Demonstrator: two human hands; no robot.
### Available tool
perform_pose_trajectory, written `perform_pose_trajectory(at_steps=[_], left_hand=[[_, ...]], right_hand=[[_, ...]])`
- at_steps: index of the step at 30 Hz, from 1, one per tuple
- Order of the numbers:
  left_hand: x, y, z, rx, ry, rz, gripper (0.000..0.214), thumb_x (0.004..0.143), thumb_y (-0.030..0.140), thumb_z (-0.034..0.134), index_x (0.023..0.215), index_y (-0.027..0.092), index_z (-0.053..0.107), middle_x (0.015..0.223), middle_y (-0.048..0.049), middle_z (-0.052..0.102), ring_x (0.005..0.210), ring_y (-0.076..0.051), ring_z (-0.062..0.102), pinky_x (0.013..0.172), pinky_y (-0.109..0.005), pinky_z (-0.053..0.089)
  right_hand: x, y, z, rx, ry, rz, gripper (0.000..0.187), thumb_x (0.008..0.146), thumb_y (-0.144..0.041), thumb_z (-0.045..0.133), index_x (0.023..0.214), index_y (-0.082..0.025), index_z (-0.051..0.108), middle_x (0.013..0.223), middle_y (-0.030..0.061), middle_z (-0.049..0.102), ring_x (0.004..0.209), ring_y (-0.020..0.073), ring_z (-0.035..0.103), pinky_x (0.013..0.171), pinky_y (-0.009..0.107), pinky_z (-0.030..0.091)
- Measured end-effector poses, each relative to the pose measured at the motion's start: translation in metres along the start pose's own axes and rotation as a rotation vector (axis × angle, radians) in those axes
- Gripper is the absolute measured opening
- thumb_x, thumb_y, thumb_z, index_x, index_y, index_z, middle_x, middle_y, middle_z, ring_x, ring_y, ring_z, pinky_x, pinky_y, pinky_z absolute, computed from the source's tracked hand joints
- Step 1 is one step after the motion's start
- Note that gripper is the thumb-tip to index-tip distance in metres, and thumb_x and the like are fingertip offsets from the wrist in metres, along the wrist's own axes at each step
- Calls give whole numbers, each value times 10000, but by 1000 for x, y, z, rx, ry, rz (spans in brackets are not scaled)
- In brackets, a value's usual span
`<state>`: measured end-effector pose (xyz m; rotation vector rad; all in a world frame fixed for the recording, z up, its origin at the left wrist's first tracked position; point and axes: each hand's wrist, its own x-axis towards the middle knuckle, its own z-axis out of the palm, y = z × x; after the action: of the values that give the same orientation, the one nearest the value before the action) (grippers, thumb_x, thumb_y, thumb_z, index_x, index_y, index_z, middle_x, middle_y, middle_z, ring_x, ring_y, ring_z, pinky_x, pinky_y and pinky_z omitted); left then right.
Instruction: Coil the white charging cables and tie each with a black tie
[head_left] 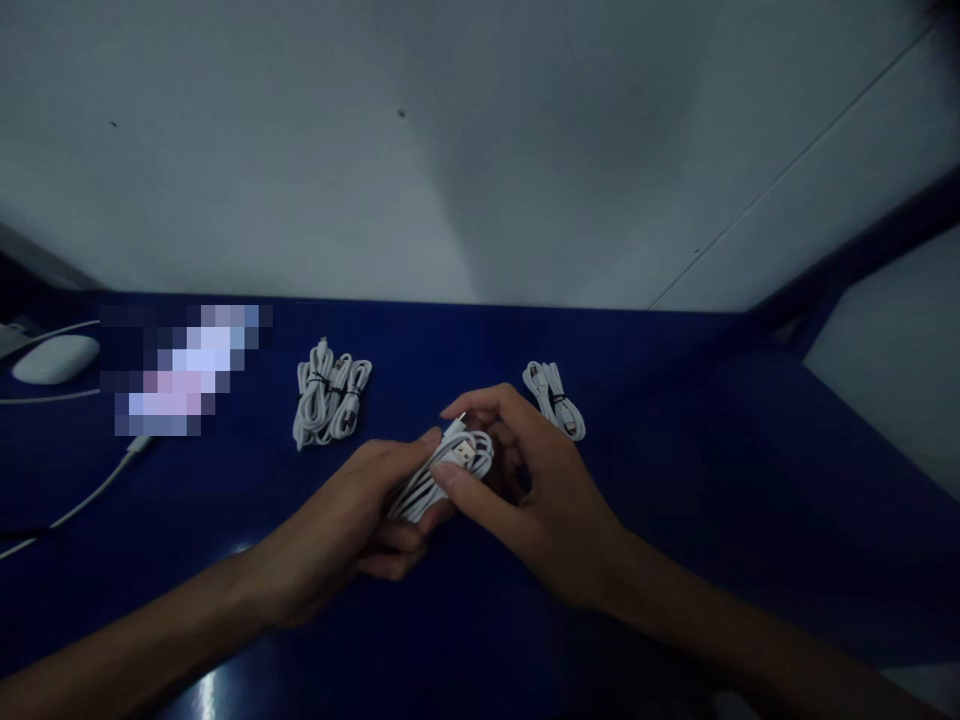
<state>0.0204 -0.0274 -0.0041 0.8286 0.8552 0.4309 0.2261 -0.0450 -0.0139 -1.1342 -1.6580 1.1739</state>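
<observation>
Both my hands meet over the middle of a dark blue table [675, 480]. My left hand [352, 530] grips a coiled white USB cable [442, 470] from below and behind. My right hand [525, 490] pinches the same coil at its top, where the plug end shows between thumb and forefinger. A pile of tied white cable bundles [330, 395] lies on the table to the upper left of my hands. One single tied white cable bundle [555, 398] lies just beyond my right hand.
A white mouse [54, 358] sits at the far left edge, with a loose white cord [82, 498] trailing across the table below it. A blurred patch covers something beside the mouse. A pale wall rises behind the table.
</observation>
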Motion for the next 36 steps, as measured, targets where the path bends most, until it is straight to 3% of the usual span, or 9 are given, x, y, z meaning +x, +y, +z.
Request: perform_pose_trajectory(at_steps=[5,8,12,17,21,28,31,36], left_hand=[[-1,1,2,52,-83,-31,546,1060,586,647,698,181,591,614,43,390,499,-81,220,416,-203,154],[-1,4,4,48,-121,-53,519,1077,553,630,736,163,648,666,15,473,518,-86,258,427,-207,209],[-1,4,2,-9,-177,-14,538,1111,559,579,804,139,718,742,-18,566,531,-88,304,446,-209,292],[1,2,-3,0,-225,17,544,1166,539,473,909,144,745,811,-44,621,559,-108,356,472,-220,384],[0,2,-1,0,-217,10,460,1153,558,517,1031,167,727,810,2,548,561,-104,316,473,-217,363],[-5,1,2,89,-235,-25,458,1145,611,521,1043,198,690,802,48,388,606,-115,255,523,-223,355],[-6,3,1,135,-257,-45,491,1141,650,493,1005,211,666,755,61,348,585,-124,280,526,-242,380],[-4,7,3,128,-308,-44,571,1163,636,415,954,191,705,726,45,392,564,-131,284,509,-254,401]], right_hand=[[1,1,-2,-151,-23,-161,88,1106,-317,671,1147,-240,683,764,-49,677,586,120,583,549,286,449],[2,2,-2,-255,-29,-207,130,1124,-270,620,1028,-221,692,662,-70,651,509,94,550,521,276,404],[3,2,-1,-183,29,-159,163,1112,-258,643,973,-219,718,685,-62,697,527,92,601,511,260,417],[3,0,-2,-109,104,-118,179,1109,-281,667,947,-226,720,624,-72,652,514,101,603,511,261,441],[2,0,-3,-39,92,-100,165,1106,-326,695,968,-235,701,595,-80,636,479,106,598,474,261,430],[3,-1,-3,-9,-15,-86,154,1061,-312,729,942,-256,649,569,-88,650,458,119,596,472,264,451],[3,-1,-1,-51,20,-134,247,1055,-281,702,839,-260,583,562,-76,665,459,117,584,474,263,436],[3,0,-1,-138,135,-209,315,1050,-238,677,762,-245,550,540,-83,556,439,87,459,443,248,336]])
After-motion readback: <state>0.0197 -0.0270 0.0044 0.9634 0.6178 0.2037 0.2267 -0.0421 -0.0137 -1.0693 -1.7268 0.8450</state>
